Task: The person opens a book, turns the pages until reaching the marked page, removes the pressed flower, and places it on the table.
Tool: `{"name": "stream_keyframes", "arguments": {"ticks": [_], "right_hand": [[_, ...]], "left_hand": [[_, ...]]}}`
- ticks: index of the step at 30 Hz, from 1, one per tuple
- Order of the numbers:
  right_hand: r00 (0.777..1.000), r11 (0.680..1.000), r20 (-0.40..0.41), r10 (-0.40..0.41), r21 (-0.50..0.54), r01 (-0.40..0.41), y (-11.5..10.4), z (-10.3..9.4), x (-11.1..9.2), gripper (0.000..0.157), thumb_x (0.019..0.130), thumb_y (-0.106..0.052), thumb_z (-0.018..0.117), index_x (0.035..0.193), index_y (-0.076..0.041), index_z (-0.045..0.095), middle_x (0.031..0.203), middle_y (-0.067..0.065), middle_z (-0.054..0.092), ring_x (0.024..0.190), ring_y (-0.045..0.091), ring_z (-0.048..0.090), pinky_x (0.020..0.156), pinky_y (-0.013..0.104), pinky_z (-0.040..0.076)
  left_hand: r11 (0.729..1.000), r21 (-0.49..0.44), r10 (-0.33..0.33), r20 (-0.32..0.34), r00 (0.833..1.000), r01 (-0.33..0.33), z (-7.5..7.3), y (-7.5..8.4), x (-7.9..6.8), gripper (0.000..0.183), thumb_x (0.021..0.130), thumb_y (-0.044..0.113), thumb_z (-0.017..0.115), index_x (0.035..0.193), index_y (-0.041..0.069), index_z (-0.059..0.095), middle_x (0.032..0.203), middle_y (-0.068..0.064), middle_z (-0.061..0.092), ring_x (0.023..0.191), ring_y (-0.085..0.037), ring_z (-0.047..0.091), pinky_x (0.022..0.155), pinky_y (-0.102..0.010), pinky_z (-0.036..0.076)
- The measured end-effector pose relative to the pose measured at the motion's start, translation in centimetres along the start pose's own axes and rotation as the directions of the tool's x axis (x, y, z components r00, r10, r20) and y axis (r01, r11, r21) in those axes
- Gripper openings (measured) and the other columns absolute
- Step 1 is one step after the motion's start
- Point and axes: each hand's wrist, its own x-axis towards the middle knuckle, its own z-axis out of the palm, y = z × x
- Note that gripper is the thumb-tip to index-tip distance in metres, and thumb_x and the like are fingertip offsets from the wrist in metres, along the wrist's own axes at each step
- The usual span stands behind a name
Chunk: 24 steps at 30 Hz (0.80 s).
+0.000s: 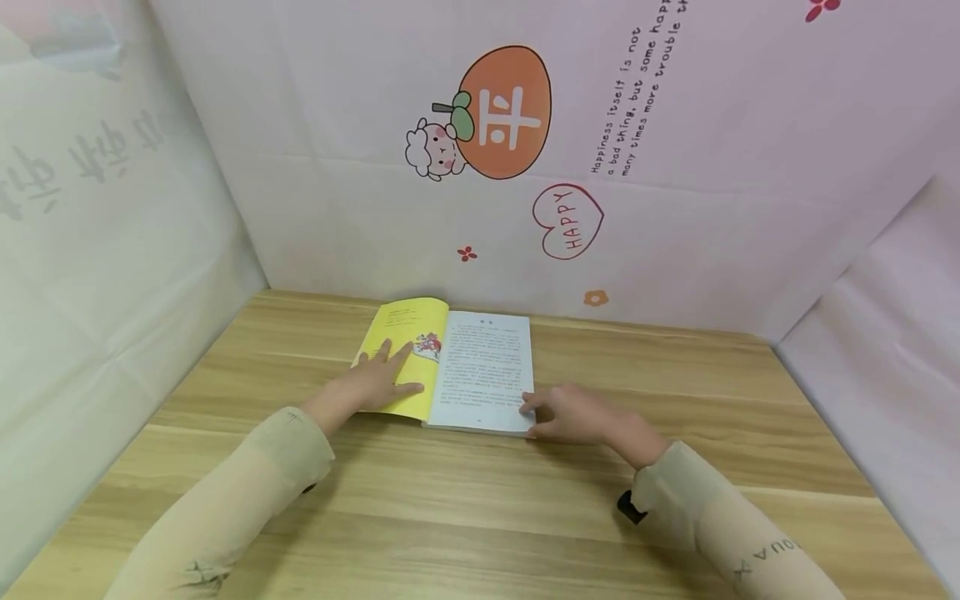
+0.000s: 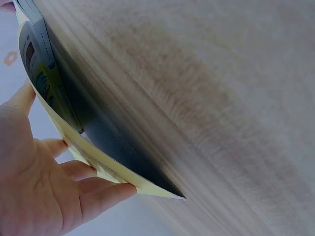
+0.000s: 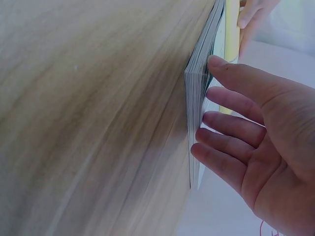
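Observation:
An open book lies on the wooden table, with a yellow leaf (image 1: 405, 400) on its left side and a white printed page (image 1: 483, 367) on its right. My left hand (image 1: 375, 379) rests on the yellow leaf, fingers spread. In the left wrist view, that leaf (image 2: 123, 174) bows upward, with dark shadow beneath it. At the lower right corner of the white page is my right hand (image 1: 573, 412), thumb and fingertips at the edge. The right wrist view shows the thick page block (image 3: 197, 83) beside the slightly bent fingers (image 3: 224, 142), the thumb near its corner.
The wooden table (image 1: 450, 517) runs back to a pale printed backdrop (image 1: 337, 225), close behind the book. White sheets (image 1: 97, 275) hang at both sides. A black band (image 1: 632, 507) shows at the right sleeve.

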Motion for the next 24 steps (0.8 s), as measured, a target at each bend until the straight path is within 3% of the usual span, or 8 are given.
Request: {"name": "stream_keyframes", "arguments": {"ticks": [6,9,12,14,15,16,18,24], "right_hand": [[0.999,0.998,-0.01,-0.05,-0.041,0.05,0.05,-0.21,-0.06,0.035,0.093,-0.022,0.078,0.123,-0.003,0.073,0.14,0.02,0.059,0.129,0.036,0.057,0.104,0.047,0.049],[0.998,0.996,-0.012,-0.069,-0.054,0.069,0.14,-0.15,-0.14,0.033,0.094,-0.02,0.076,0.122,-0.003,0.074,0.139,0.02,0.06,0.126,0.035,0.06,0.098,0.04,0.053],[0.997,0.996,-0.008,-0.08,-0.043,0.08,0.2,-0.11,-0.3,0.029,0.096,-0.017,0.073,0.122,-0.002,0.074,0.138,0.021,0.06,0.087,0.019,0.073,0.077,0.027,0.056],[0.996,0.996,-0.007,-0.085,-0.029,0.085,0.21,-0.09,-0.39,0.027,0.097,-0.014,0.071,0.121,-0.002,0.074,0.137,0.022,0.06,0.055,0.005,0.054,0.059,0.021,0.046],[0.996,0.996,-0.006,-0.086,-0.023,0.085,0.18,-0.1,-0.42,0.026,0.098,-0.012,0.07,0.121,-0.002,0.074,0.137,0.022,0.06,0.048,0.002,0.04,0.054,0.02,0.041],[0.996,0.996,-0.006,-0.084,-0.014,0.084,0.15,-0.08,-0.43,0.025,0.098,-0.011,0.07,0.12,-0.001,0.074,0.137,0.023,0.06,0.046,0.001,0.026,0.05,0.019,0.037],[0.996,0.996,-0.013,-0.086,-0.012,0.086,0.1,-0.04,-0.43,0.023,0.098,-0.01,0.068,0.119,-0.001,0.075,0.135,0.023,0.061,0.047,0.001,0.02,0.046,0.019,0.031],[0.985,0.987,-0.093,-0.145,-0.08,0.137,0.14,0.09,-0.28,0.02,0.101,-0.011,0.066,0.115,-0.002,0.077,0.118,0.016,0.073,0.068,-0.002,0.055,0.058,0.017,0.048]], "left_hand": [[1.0,0.007,-0.006,-0.003,1.0,0.006,-0.17,0.0,-0.09,0.086,0.103,0.062,0.046,0.167,0.017,0.009,0.168,-0.028,0.002,0.144,-0.065,0.013,0.106,-0.082,0.019],[1.0,0.001,-0.005,-0.001,1.0,0.005,-0.15,0.05,-0.08,0.086,0.103,0.061,0.046,0.167,0.017,0.009,0.168,-0.028,0.002,0.144,-0.065,0.012,0.105,-0.082,0.02],[1.0,-0.005,-0.005,0.003,1.0,0.005,-0.12,0.13,-0.13,0.086,0.104,0.06,0.047,0.167,0.017,0.009,0.168,-0.028,0.001,0.143,-0.066,0.012,0.104,-0.083,0.021],[1.0,-0.011,-0.005,0.005,1.0,0.005,-0.09,0.16,-0.18,0.085,0.104,0.06,0.047,0.167,0.017,0.009,0.168,-0.028,0.001,0.143,-0.066,0.011,0.103,-0.083,0.021],[1.0,-0.012,-0.005,0.005,1.0,0.005,-0.09,0.17,-0.22,0.085,0.104,0.06,0.047,0.167,0.017,0.009,0.168,-0.028,0.001,0.143,-0.066,0.012,0.103,-0.083,0.021],[1.0,-0.012,-0.006,0.005,1.0,0.006,-0.09,0.17,-0.26,0.085,0.104,0.06,0.047,0.167,0.017,0.009,0.168,-0.028,0.001,0.143,-0.066,0.012,0.104,-0.083,0.021],[1.0,-0.012,-0.005,0.004,1.0,0.005,-0.08,0.14,-0.27,0.085,0.104,0.06,0.047,0.167,0.017,0.009,0.168,-0.028,0.002,0.143,-0.066,0.012,0.104,-0.083,0.022],[1.0,-0.015,-0.005,0.004,1.0,0.005,-0.05,0.12,-0.17,0.086,0.104,0.06,0.047,0.167,0.016,0.009,0.167,-0.029,0.001,0.143,-0.066,0.011,0.103,-0.083,0.023]]}}
